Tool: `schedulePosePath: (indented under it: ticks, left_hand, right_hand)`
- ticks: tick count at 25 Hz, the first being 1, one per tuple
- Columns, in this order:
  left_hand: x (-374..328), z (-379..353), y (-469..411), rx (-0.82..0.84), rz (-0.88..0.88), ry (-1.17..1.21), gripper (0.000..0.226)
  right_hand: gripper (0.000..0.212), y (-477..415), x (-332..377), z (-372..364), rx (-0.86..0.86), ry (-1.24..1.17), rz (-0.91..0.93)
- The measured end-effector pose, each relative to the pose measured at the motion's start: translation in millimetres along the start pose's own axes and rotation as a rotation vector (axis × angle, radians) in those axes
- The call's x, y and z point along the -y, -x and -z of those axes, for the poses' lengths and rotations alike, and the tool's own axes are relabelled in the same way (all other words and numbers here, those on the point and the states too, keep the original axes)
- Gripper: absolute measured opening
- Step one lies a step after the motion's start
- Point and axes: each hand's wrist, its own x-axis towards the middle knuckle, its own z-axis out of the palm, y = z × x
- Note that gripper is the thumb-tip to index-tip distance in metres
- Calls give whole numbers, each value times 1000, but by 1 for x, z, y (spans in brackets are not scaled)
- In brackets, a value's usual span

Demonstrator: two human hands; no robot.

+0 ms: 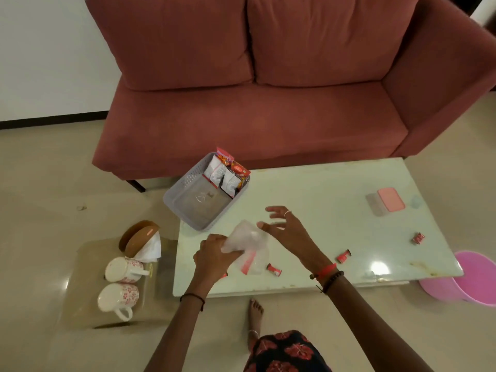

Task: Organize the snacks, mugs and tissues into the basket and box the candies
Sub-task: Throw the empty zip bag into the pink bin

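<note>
Clear bag (248,247) is gripped by left hand (212,257) over the table (335,189); right hand (287,229) is spread open, empty, just beside it. Basket (188,208) is up-left, nearer the left hand.

I see the plastic bag (248,244) as a motion blur, so I cannot read what is in it. My left hand (213,255) hides a red candy (224,275) almost wholly. The pink bucket (472,277) is cut by the right edge. The print on the snack packets (225,175) is too small to read.
</note>
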Motion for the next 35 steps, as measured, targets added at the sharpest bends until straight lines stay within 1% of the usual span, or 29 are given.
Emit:
schedulePosePath:
  ticks: [1, 2, 3, 4, 5, 7, 10, 12, 14, 15, 17, 19, 20, 23, 25, 27, 30, 32, 35]
  left_hand:
    - [-3, -6, 6, 18, 36, 129, 36]
    - [-8, -13, 14, 37, 62, 269, 29]
    - [-15, -20, 20, 53, 91, 398, 25]
    - [-21, -27, 24, 89, 134, 502, 28]
    - [-26, -35, 28, 136, 179, 573, 37]
    - [-39, -55, 39, 239, 227, 629, 52]
    - [-59, -86, 52, 390, 248, 729, 49]
    - [-76, -108, 58, 433, 208, 708, 36]
    - [-95, -132, 59, 402, 163, 674, 21]
    - [-106, -144, 60, 411, 139, 671, 22]
    - [-131, -175, 58, 485, 116, 664, 33]
    - [-158, -210, 54, 557, 129, 628, 39]
    - [-172, -230, 52, 560, 142, 627, 42]
    - [-222, -299, 43, 465, 195, 580, 40]
    - [-260, -349, 37, 436, 198, 461, 39]
    - [-301, -406, 31, 475, 150, 354, 40]
    - [-356, -488, 23, 542, 106, 278, 42]
    - [-385, -539, 16, 574, 96, 264, 42]
    - [-418, -603, 1, 602, 70, 242, 39]
  right_hand:
    - [54, 11, -7, 6, 15, -9, 66]
    - [65, 24, -17, 12, 94, -16, 105]
    - [75, 34, -27, 17, 175, -1, 113]
    - [82, 44, -37, 21, 221, 8, 101]
    - [83, 52, -48, 24, 217, -26, 85]
    - [76, 67, -65, 32, 148, -218, 56]
    - [62, 80, -84, 46, 54, -532, -13]
    - [64, 86, -99, 64, -54, -623, -64]
    - [66, 91, -114, 86, -169, -656, -114]
    - [64, 94, -123, 99, -222, -675, -129]
    - [59, 100, -146, 133, -307, -718, -144]
    - [51, 106, -174, 176, -385, -772, -163]
    - [48, 109, -189, 200, -436, -808, -176]
    - [44, 126, -238, 288, -617, -855, -267]
    - [44, 140, -273, 347, -748, -831, -321]
    - [43, 152, -312, 404, -883, -783, -367]
    - [42, 160, -371, 478, -1051, -719, -466]
    - [43, 157, -410, 522, -1139, -647, -530]
    - [40, 141, -463, 574, -1211, -472, -543]
